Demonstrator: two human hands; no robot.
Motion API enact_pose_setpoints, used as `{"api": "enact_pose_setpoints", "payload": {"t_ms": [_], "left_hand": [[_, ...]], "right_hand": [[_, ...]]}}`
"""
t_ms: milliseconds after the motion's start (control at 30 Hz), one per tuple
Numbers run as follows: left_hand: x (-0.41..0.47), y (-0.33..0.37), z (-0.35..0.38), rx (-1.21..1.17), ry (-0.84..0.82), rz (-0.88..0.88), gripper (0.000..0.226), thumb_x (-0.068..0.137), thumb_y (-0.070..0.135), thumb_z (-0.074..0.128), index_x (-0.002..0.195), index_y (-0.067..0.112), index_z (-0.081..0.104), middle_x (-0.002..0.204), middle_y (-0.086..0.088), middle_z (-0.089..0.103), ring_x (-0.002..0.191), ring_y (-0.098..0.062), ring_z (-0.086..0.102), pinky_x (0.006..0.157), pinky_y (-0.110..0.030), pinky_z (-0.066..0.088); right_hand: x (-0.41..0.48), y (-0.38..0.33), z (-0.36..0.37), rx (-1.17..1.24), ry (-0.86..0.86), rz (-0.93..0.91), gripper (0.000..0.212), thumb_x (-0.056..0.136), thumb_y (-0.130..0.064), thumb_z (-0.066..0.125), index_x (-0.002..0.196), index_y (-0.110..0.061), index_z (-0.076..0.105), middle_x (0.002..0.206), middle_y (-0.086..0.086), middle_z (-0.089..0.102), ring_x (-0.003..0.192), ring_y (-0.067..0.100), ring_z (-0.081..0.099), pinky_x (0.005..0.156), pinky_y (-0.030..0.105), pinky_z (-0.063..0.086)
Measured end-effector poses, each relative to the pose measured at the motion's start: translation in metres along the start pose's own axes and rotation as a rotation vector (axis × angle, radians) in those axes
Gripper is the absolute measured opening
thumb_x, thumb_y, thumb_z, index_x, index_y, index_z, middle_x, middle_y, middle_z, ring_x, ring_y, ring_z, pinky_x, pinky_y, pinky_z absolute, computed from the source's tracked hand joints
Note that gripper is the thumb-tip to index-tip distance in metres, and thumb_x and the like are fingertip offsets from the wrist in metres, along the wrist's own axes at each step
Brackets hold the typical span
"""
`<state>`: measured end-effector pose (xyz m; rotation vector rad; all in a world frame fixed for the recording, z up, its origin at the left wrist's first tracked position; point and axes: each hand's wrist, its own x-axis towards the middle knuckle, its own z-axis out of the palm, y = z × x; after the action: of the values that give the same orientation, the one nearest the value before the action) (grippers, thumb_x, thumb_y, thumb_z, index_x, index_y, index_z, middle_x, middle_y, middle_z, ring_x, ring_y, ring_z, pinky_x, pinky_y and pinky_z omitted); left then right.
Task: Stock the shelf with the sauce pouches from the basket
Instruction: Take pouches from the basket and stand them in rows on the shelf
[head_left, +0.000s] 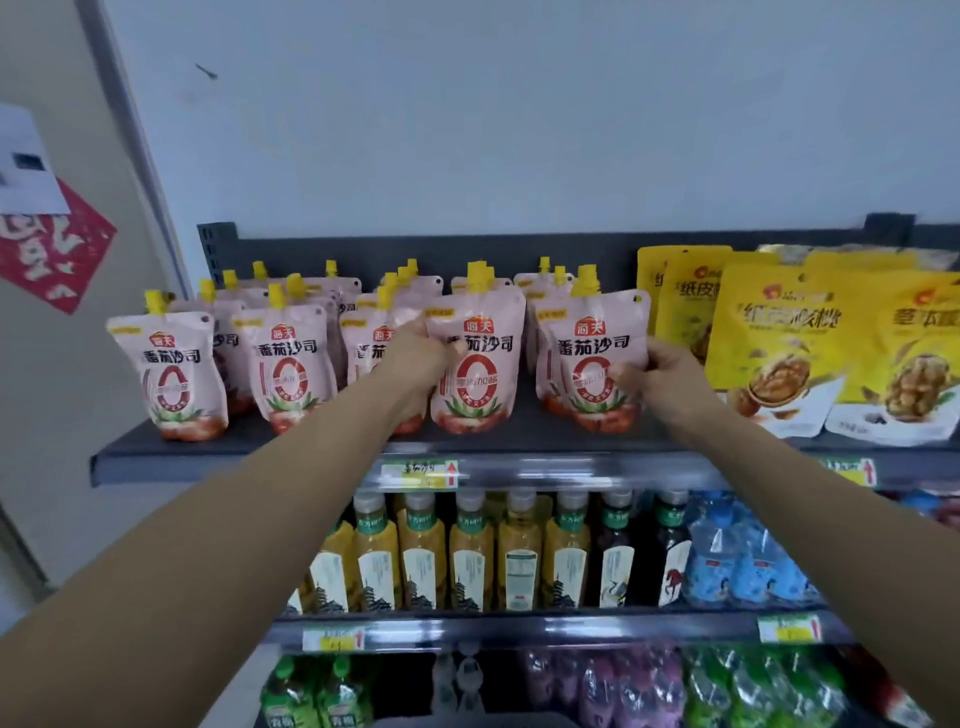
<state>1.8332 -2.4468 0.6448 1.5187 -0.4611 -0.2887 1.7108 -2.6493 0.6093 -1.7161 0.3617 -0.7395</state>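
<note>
Pink sauce pouches with yellow spouts stand in rows on the dark top shelf (171, 457). My left hand (418, 358) grips the left edge of a front pouch (483, 364) in the middle of the row. My right hand (657, 371) holds the right edge of the rightmost front pouch (587, 358). Both pouches stand upright with their bottoms on the shelf. Further left stand two more front pouches (174, 374) (288, 369). The basket is out of sight.
Yellow walnut snack bags (779, 338) stand right beside the rightmost pouch. Below are a shelf of tea bottles (467, 551) and blue water bottles (748, 561), then a lower shelf of green and purple bottles. A wall with a red paper (52, 254) is at the left.
</note>
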Motion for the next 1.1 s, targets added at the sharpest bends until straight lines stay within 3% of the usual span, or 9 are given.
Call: {"api": "enact_pose_setpoints", "payload": {"t_ms": [67,133,267,400,500,633,933,1100], "left_hand": [[0.013,-0.008,0.009,0.028,0.005,-0.021,0.024,0.089,-0.008,0.051,0.109,0.001,0.059,0.115,-0.019,0.064,0.097,-0.029,0.062,0.078,-0.039,0.052],[0.024,-0.016,0.015,0.043,0.028,-0.037,0.023,0.088,-0.008,0.052,0.107,0.001,0.06,0.115,-0.02,0.064,0.095,-0.027,0.061,0.082,-0.039,0.05],[0.045,-0.031,0.018,0.057,0.049,-0.067,0.028,0.086,-0.01,0.052,0.111,-0.002,0.061,0.116,-0.018,0.064,0.098,-0.027,0.061,0.076,-0.036,0.05],[0.055,-0.038,0.016,0.016,-0.004,-0.073,0.033,0.087,-0.013,0.048,0.117,-0.004,0.058,0.115,-0.019,0.064,0.099,-0.027,0.061,0.066,-0.028,0.05],[0.054,-0.039,0.014,-0.041,-0.077,-0.07,0.034,0.088,-0.012,0.046,0.12,-0.003,0.056,0.107,-0.012,0.065,0.094,-0.021,0.062,0.07,-0.027,0.051],[0.053,-0.049,0.012,-0.053,-0.103,-0.082,0.035,0.09,-0.008,0.047,0.123,0.003,0.055,0.122,-0.014,0.061,0.109,-0.027,0.058,0.086,-0.034,0.049],[0.05,-0.052,0.014,-0.064,-0.088,-0.089,0.035,0.091,-0.008,0.044,0.124,0.0,0.053,0.125,-0.016,0.06,0.109,-0.027,0.056,0.091,-0.038,0.045],[0.05,-0.058,0.008,-0.021,-0.101,-0.098,0.042,0.089,-0.008,0.05,0.13,0.001,0.049,0.129,-0.015,0.059,0.119,-0.03,0.054,0.104,-0.044,0.042]], "right_hand": [[0.013,0.007,0.0,0.004,-0.02,0.027,0.012,0.086,0.004,0.058,0.091,-0.006,0.062,0.099,0.013,0.066,0.093,0.028,0.064,0.084,0.044,0.053],[0.024,0.013,0.001,0.034,-0.034,0.043,0.018,0.086,0.004,0.058,0.101,-0.006,0.062,0.099,0.011,0.067,0.089,0.024,0.064,0.082,0.041,0.054],[0.039,0.031,0.006,0.113,-0.075,0.088,0.02,0.086,0.009,0.055,0.094,-0.008,0.062,0.087,0.002,0.066,0.079,0.014,0.062,0.072,0.031,0.052],[0.048,0.051,0.009,0.183,-0.094,0.14,0.025,0.086,0.01,0.054,0.101,-0.008,0.062,0.091,0.003,0.066,0.083,0.017,0.063,0.081,0.039,0.051],[0.052,0.056,0.006,0.155,-0.127,0.126,0.029,0.085,0.009,0.056,0.106,-0.011,0.061,0.093,0.001,0.067,0.084,0.012,0.063,0.072,0.028,0.053],[0.049,0.058,0.002,0.023,-0.195,0.099,0.033,0.081,0.008,0.063,0.106,-0.014,0.062,0.091,-0.007,0.067,0.082,0.005,0.062,0.062,0.014,0.051],[0.049,0.063,0.006,0.024,-0.2,0.106,0.033,0.082,0.006,0.063,0.106,-0.016,0.059,0.092,-0.008,0.066,0.085,0.006,0.06,0.073,0.021,0.047],[0.049,0.067,0.002,0.055,-0.169,0.118,0.042,0.078,0.004,0.068,0.116,-0.009,0.055,0.098,-0.004,0.065,0.094,0.015,0.062,0.079,0.027,0.049]]}}
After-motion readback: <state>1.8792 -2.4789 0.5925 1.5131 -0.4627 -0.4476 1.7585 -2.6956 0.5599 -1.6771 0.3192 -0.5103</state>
